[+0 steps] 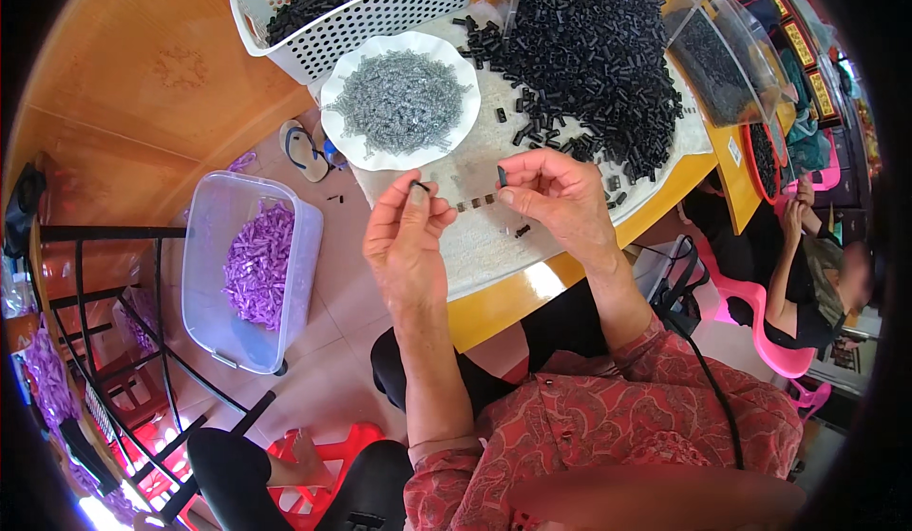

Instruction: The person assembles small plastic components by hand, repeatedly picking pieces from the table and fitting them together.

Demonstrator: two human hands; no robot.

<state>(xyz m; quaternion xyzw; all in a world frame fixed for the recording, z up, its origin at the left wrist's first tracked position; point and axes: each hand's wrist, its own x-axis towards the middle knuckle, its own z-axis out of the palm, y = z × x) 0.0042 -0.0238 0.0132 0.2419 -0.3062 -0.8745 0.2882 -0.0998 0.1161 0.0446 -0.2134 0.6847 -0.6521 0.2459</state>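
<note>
My left hand (410, 222) pinches a small black piece (419, 185) between thumb and forefinger, above the near left edge of the cloth-covered table. To its right, my right hand (560, 194) grips a short black plastic piece (503, 177), held upright between thumb and fingertips. The two pieces are apart. Just beyond my hands stands a white scalloped plate (334, 127) heaped with small clear plastic parts (399, 99). A large pile of black plastic pieces (598, 66) spreads over the far side of the table, with a few loose ones near my right hand.
A white perforated basket (380, 20) of black pieces stands at the far left. On the floor, a clear tub (204, 274) holds purple pieces (258, 265). A clear box (712, 56) of dark parts is at the far right; another person (803, 265) sits beyond it. A black metal frame (95, 322) stands left.
</note>
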